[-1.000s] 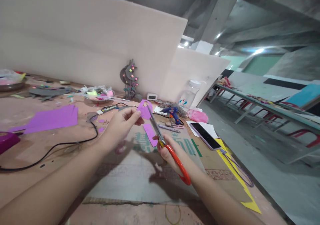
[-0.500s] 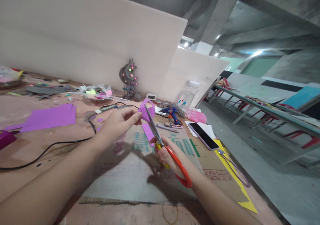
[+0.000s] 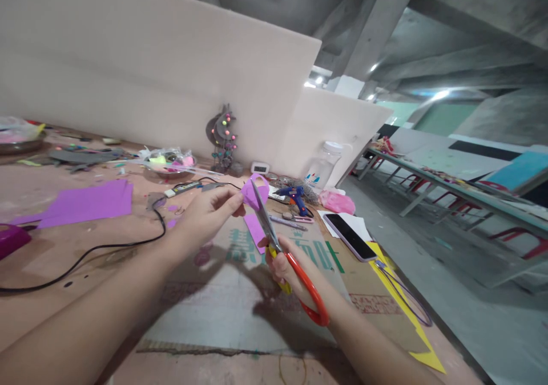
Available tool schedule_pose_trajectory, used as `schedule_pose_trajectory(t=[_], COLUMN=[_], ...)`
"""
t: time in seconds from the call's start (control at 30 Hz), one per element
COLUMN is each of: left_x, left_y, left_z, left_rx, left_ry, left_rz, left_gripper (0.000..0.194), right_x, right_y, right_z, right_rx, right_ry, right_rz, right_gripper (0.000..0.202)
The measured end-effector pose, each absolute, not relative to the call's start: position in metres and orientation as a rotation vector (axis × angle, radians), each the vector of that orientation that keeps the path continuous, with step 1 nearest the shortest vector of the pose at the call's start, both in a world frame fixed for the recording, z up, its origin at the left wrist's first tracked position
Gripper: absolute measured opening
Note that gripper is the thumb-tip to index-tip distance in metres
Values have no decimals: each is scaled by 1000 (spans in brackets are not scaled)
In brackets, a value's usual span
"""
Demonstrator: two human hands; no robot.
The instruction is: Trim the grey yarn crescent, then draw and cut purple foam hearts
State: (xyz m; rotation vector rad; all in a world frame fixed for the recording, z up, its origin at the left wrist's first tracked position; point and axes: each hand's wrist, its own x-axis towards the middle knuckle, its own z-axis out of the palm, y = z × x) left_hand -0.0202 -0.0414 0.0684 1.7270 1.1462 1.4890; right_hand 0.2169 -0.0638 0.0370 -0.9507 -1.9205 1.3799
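Observation:
My left hand (image 3: pixel 222 202) pinches a small curved piece of purple paper (image 3: pixel 252 194) above the cardboard. Wrapped round the handles of red-handled scissors (image 3: pixel 306 288) is my right hand (image 3: pixel 282 262), with something yellow showing under its fingers. The scissor blades point up and away and lie against the purple piece. Below them, a purple strip (image 3: pixel 256 231) rests on the cardboard (image 3: pixel 240 311). At the left of the table is a larger purple sheet (image 3: pixel 92 202).
Behind my hands stand a grey moon-shaped ornament (image 3: pixel 223 137), a small timer (image 3: pixel 260 168) and a clear bottle (image 3: pixel 323 165). A blue glue gun (image 3: pixel 295 197) and a phone (image 3: pixel 350 236) lie to the right. A black cable (image 3: pixel 107 247) crosses the left side.
The purple piece has turned slightly and shifted a little right in my left hand. My right hand still holds the scissors, almost unmoved. The whole view has shifted slightly.

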Motion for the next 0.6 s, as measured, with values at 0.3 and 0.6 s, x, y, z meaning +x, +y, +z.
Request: schedule_pose_trajectory(t=[0.3,0.6], left_x=[-18,-18], left_y=[-42,-41], left_z=[65,65], left_rx=[1731,1711], left_ry=[1189,1233], left_rz=[1508,1487], left_gripper=[32,33], right_x=[214,214], right_y=[-67,-64], right_z=[42,41], right_rx=[-939,-972], right_ry=[-1901,-1879], right_rz=[1413,1430], right_gripper=[71,74])
